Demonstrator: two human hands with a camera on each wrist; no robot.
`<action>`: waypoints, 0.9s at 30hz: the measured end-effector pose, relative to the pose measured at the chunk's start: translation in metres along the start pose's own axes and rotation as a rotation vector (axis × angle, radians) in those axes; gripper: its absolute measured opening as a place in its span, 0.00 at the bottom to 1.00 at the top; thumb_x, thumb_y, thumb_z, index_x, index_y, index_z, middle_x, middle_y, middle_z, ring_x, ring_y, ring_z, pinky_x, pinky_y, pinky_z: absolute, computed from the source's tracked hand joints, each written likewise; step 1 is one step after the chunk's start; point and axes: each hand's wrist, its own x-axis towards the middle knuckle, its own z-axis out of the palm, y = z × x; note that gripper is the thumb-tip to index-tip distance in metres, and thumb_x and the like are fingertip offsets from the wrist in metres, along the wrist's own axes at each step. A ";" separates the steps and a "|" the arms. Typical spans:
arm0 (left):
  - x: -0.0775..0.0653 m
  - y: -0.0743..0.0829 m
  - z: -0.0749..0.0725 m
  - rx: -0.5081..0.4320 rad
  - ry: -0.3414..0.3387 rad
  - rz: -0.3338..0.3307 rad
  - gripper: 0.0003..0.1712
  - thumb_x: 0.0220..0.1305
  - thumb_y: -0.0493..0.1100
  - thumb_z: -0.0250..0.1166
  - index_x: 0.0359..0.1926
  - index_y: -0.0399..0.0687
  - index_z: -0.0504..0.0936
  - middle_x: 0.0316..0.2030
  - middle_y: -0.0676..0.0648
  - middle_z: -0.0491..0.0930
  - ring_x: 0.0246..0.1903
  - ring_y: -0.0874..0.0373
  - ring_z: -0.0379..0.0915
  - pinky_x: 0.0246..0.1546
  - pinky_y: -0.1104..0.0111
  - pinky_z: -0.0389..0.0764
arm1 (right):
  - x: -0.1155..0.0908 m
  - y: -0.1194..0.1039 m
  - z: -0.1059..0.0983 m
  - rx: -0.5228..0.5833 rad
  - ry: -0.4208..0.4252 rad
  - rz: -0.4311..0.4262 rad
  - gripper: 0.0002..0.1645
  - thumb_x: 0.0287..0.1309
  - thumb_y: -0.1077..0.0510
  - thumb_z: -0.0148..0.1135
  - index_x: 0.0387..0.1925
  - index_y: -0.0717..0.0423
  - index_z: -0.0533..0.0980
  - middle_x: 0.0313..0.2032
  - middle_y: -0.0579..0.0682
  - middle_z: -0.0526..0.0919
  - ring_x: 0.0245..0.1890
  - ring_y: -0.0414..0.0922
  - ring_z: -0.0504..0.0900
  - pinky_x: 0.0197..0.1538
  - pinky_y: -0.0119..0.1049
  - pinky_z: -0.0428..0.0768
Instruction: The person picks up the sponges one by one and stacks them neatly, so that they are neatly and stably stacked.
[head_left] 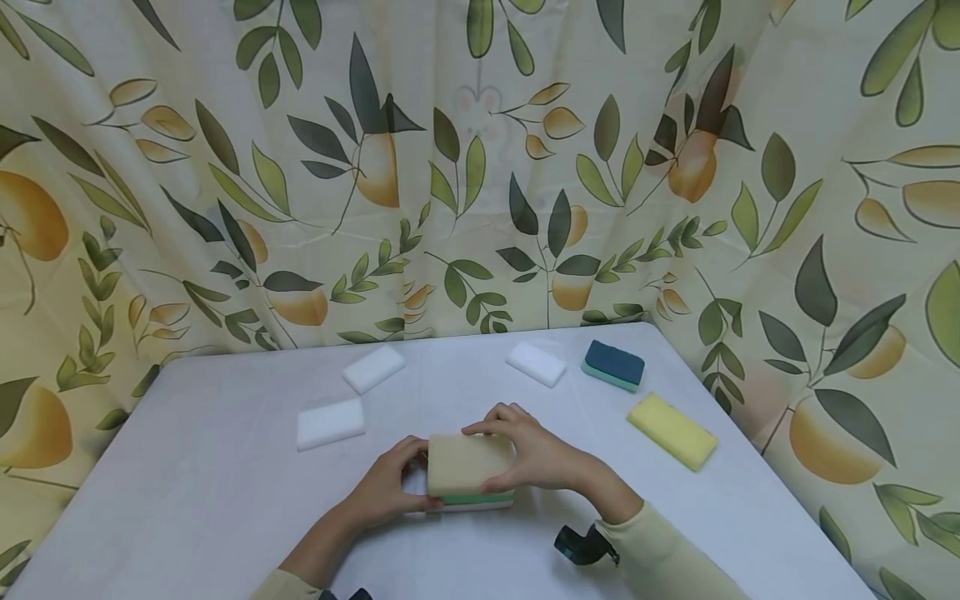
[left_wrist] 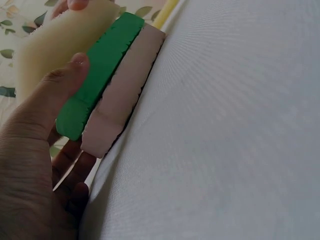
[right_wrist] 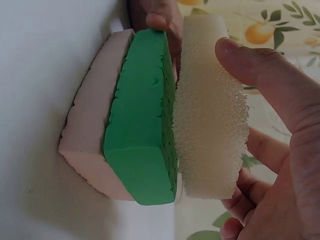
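My right hand (head_left: 536, 450) pinches a cream, coarse-pored sponge (right_wrist: 207, 110) between thumb and fingers. That sponge lies flat over a green sponge (right_wrist: 137, 100), with a narrow gap showing between them in the right wrist view. Beneath the green one is a pale pink sponge (left_wrist: 125, 90), lowest in the pile and close on the tabletop. My left hand (head_left: 390, 479) grips the left end of the green sponge, thumb on the near side and fingers round behind. From the head view, the cream sponge hides most of the two below.
Two white sponges (head_left: 373, 369) (head_left: 331, 424) lie on the white-covered table (head_left: 225, 500) at left. Another white sponge (head_left: 536, 364) sits at the back, beside a dark-blue-topped sponge (head_left: 613, 364). A yellow sponge (head_left: 672, 431) lies to the right. A leaf-patterned curtain (head_left: 480, 167) hangs behind.
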 end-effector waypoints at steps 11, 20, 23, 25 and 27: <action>0.000 0.000 0.001 0.026 -0.003 -0.008 0.37 0.41 0.57 0.81 0.54 0.59 0.77 0.43 0.62 0.75 0.43 0.65 0.71 0.45 0.68 0.72 | 0.002 0.001 0.003 -0.013 -0.012 -0.001 0.41 0.40 0.38 0.79 0.60 0.39 0.77 0.44 0.35 0.71 0.50 0.38 0.66 0.52 0.38 0.72; 0.002 0.000 0.001 0.041 -0.001 -0.008 0.37 0.42 0.57 0.81 0.53 0.57 0.77 0.43 0.61 0.75 0.43 0.64 0.71 0.46 0.68 0.73 | 0.002 0.002 0.003 -0.017 -0.016 -0.002 0.42 0.40 0.38 0.79 0.60 0.39 0.77 0.45 0.36 0.71 0.50 0.39 0.66 0.51 0.39 0.71; 0.002 -0.001 0.001 0.039 -0.004 -0.021 0.37 0.41 0.57 0.81 0.53 0.57 0.77 0.43 0.61 0.75 0.43 0.64 0.71 0.47 0.68 0.73 | 0.002 0.001 0.003 -0.013 -0.021 0.002 0.42 0.40 0.38 0.79 0.60 0.40 0.77 0.45 0.36 0.71 0.50 0.39 0.66 0.51 0.39 0.71; 0.001 -0.001 0.001 0.040 -0.006 -0.025 0.37 0.41 0.57 0.81 0.53 0.56 0.77 0.43 0.62 0.75 0.43 0.64 0.71 0.47 0.68 0.73 | 0.003 0.001 0.004 -0.012 -0.022 0.005 0.41 0.40 0.38 0.79 0.60 0.39 0.77 0.45 0.36 0.71 0.50 0.39 0.65 0.51 0.40 0.70; 0.001 -0.001 0.001 0.041 -0.010 -0.034 0.38 0.40 0.57 0.81 0.53 0.56 0.77 0.43 0.62 0.75 0.43 0.65 0.71 0.47 0.68 0.73 | 0.002 0.001 0.004 -0.012 -0.021 0.006 0.41 0.40 0.38 0.79 0.60 0.39 0.77 0.45 0.35 0.71 0.50 0.39 0.65 0.51 0.40 0.70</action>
